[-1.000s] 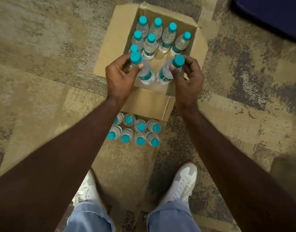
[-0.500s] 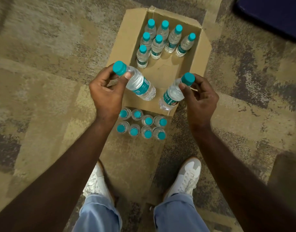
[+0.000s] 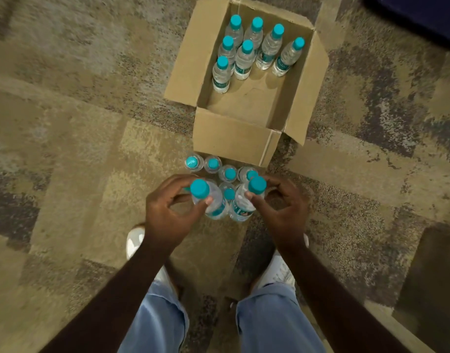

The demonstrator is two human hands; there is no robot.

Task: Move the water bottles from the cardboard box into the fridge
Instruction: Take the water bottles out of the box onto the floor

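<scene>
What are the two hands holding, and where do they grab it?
Each holds a clear plastic water bottle with a teal cap, pinched at the neck just under the cap: left hand one bottle, right hand another.

Seven bottles (image 3: 246, 58) in box (image 3: 234, 138); floor cluster (image 3: 213, 164) just before it.

Seven water bottles (image 3: 244, 59) are counted upright in one cardboard box (image 3: 234, 138). Two more bottles are held, one in the left hand (image 3: 167, 215) and one in the right hand (image 3: 282, 212). A cluster of bottles on the carpet (image 3: 213, 164) is partly hidden; at least five caps can be made out there. Two white shoes (image 3: 134, 240) are seen.
</scene>
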